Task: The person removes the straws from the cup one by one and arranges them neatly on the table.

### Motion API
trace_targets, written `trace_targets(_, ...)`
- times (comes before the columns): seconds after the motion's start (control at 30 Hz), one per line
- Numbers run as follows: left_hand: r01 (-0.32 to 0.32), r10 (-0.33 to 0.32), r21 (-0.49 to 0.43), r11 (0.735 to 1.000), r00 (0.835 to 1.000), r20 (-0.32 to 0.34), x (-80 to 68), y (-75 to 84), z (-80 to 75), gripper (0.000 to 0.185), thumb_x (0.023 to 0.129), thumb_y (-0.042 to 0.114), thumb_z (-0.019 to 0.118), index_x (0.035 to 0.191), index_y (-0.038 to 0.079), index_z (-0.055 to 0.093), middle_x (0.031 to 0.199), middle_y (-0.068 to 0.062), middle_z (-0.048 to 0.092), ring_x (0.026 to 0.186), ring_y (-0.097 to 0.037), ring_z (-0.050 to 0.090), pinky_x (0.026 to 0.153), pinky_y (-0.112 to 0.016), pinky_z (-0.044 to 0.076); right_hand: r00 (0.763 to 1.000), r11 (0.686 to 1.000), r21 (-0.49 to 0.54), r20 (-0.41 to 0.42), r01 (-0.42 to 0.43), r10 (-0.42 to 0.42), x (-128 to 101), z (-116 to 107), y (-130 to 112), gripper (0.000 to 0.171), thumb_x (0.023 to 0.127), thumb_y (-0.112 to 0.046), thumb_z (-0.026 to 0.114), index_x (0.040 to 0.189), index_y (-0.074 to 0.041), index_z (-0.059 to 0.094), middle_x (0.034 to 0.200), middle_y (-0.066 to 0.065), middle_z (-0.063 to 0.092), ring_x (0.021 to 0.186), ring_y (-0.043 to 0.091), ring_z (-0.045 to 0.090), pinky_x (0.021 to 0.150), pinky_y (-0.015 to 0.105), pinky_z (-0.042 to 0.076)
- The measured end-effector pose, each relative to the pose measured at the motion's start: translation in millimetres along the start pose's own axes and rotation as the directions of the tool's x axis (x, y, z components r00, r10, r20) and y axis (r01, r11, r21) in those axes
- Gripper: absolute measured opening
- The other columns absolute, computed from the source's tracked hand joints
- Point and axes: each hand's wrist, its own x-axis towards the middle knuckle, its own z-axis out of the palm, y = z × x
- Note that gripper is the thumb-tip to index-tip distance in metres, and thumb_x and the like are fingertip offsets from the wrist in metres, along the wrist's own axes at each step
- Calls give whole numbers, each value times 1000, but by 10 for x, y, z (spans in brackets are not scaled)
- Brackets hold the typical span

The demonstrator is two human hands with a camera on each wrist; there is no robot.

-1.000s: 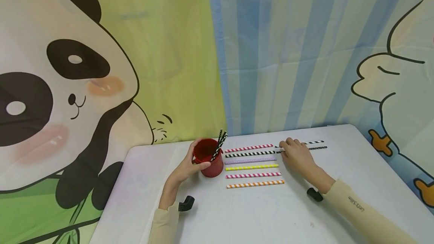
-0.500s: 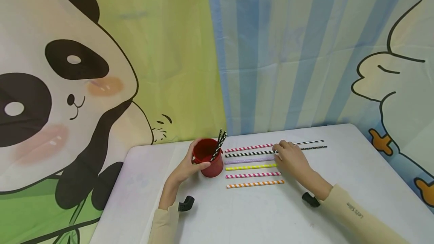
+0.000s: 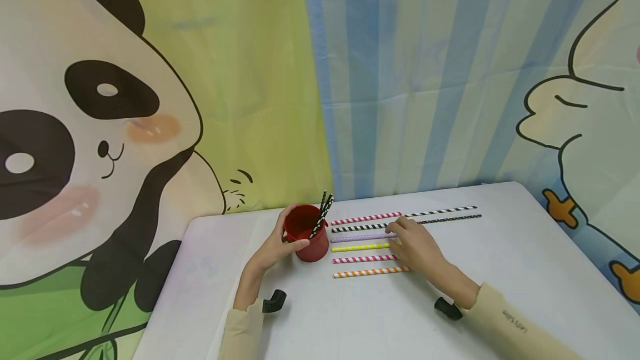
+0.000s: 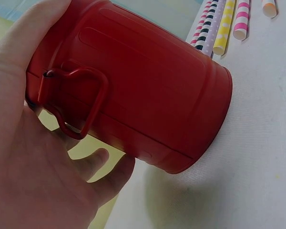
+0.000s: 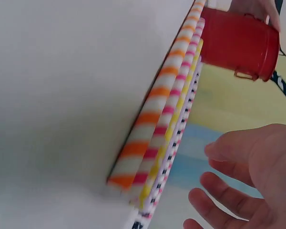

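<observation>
My left hand (image 3: 274, 248) holds a red metal bucket (image 3: 315, 252) by its upper part, the thumb on the near side of the rim. Several black-and-white paper straws (image 3: 325, 213) lean against the bucket's right inner side. To its right lie straws in a row: red-striped (image 3: 365, 219), black-striped (image 3: 357, 229), purple (image 3: 355, 238), yellow (image 3: 357, 248), pink-striped (image 3: 362, 259) and orange-striped (image 3: 367, 273). Over their right ends is my right hand (image 3: 417, 244), its fingers loosely bent with nothing between them in the right wrist view. It hides some straw ends.
Two more black-and-white straws, one striped (image 3: 442, 211) and one dotted (image 3: 452, 218), extend rightward behind my right hand. The white table (image 3: 380, 321) ends at a curtain printed with cartoon animals. Each wrist carries a black device (image 3: 274, 300).
My right hand has moved left and slightly nearer, from the two right-hand black-and-white straws to the ends of the coloured row. The left hand and bucket have stayed put.
</observation>
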Motion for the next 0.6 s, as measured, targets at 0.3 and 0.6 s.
trace_targets(0.3,-2,2,-4,1000,1000,4,6,-8,0,94,86,28,78,157,35,17,154,2,34,144,-26,29,110,-55,43,999,975,224,-54,13,-1,60,76,-234,16,87,-12,76,102,-11,70,99,2,66,86,19,63,74,35,53)
trace_targets(0.6,-5,5,-15,1000,1000,-1,1,-15,0,92,86,25,78,155,39,19,154,1,34,144,-26,30,112,-55,41,992,884,453,-1,-113,127,189,97,-488,13,90,-12,74,102,-15,69,102,3,67,95,23,66,85,45,56)
